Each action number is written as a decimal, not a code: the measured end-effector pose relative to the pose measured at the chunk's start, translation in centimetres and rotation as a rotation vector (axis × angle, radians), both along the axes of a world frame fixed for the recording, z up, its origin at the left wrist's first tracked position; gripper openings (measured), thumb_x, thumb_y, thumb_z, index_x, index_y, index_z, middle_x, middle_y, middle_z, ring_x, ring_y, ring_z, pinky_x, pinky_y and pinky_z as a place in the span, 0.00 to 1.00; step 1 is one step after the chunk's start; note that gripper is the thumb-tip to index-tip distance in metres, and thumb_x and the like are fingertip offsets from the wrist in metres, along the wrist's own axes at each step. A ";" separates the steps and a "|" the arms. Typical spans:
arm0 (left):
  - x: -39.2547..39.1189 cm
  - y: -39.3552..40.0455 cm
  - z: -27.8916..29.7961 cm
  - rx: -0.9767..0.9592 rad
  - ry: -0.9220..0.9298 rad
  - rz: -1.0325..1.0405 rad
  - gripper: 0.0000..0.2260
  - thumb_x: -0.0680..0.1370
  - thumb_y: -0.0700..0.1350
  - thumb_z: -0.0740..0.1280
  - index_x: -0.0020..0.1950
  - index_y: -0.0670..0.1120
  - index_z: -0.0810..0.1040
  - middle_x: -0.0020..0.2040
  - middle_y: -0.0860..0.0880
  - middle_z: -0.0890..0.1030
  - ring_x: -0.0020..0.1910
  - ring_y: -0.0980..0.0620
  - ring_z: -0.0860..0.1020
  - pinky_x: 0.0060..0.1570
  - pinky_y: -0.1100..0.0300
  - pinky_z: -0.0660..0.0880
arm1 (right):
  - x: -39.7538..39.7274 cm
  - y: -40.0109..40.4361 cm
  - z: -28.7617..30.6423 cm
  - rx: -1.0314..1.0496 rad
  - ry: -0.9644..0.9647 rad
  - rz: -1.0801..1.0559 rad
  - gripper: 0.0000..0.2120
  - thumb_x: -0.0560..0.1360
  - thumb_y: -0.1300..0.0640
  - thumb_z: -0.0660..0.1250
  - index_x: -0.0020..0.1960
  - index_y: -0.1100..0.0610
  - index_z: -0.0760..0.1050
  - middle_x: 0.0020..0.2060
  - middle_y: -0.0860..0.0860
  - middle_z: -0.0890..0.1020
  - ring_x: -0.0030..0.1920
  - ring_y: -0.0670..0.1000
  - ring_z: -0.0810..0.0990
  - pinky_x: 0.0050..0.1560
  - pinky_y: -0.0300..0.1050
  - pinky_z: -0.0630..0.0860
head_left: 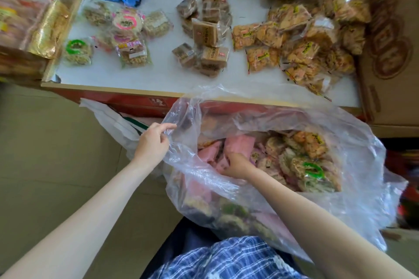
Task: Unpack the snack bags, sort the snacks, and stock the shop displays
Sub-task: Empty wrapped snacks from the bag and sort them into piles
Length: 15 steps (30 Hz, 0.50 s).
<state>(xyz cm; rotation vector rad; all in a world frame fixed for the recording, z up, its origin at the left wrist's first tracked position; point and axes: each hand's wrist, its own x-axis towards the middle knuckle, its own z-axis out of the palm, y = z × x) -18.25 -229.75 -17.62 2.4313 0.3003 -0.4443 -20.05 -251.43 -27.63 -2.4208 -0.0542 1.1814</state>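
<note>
Head view: left hand [152, 142] pinches clear bag [294, 120] rim; right hand [235, 164] grips pink packets [238, 142]; white table [163, 72] beyond.

Clear plastic bag [283, 165], lower centre-right of frame, mouth open, crumpled; holds mixed wrapped snacks: pink packs [229, 149] at centre, green-label rounds [314, 171] to their right. White tabletop [158, 75] across upper frame carries sorted piles: round pink/green-label cakes [118, 36] upper left, brown square packs [204, 36] upper centre, orange-yellow packs [301, 47] upper right, heaped, some at table edge. Wrappers look sealed.
</note>
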 end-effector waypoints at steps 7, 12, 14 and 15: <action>1.0 -0.2 1.6 -0.043 -0.052 0.064 0.17 0.79 0.34 0.58 0.64 0.47 0.75 0.52 0.50 0.72 0.32 0.57 0.68 0.27 0.72 0.65 | 1.9 -4.8 8.5 0.048 -0.438 0.040 0.18 0.70 0.58 0.72 0.36 0.51 0.61 0.38 0.46 0.70 0.43 0.50 0.69 0.42 0.47 0.62; 1.5 -0.3 3.4 -0.039 -0.128 0.128 0.18 0.77 0.33 0.58 0.61 0.49 0.77 0.51 0.49 0.73 0.33 0.55 0.68 0.28 0.70 0.63 | 5.8 -6.7 14.0 0.211 -0.689 -0.269 0.17 0.66 0.57 0.76 0.36 0.65 0.69 0.28 0.49 0.71 0.33 0.52 0.68 0.31 0.45 0.59; 1.6 -0.4 4.2 -0.037 -0.150 0.165 0.19 0.77 0.32 0.57 0.60 0.50 0.77 0.51 0.49 0.73 0.34 0.56 0.68 0.28 0.69 0.62 | 7.8 -6.8 16.1 0.265 -0.727 -0.354 0.17 0.67 0.56 0.76 0.40 0.67 0.73 0.32 0.51 0.76 0.35 0.52 0.73 0.35 0.46 0.63; 1.6 -0.4 4.5 -0.038 -0.161 0.178 0.18 0.77 0.33 0.57 0.60 0.50 0.77 0.51 0.49 0.73 0.34 0.57 0.68 0.27 0.69 0.63 | 8.6 -6.8 16.9 0.296 -0.726 -0.381 0.17 0.67 0.55 0.76 0.41 0.67 0.74 0.34 0.51 0.78 0.36 0.51 0.74 0.36 0.45 0.66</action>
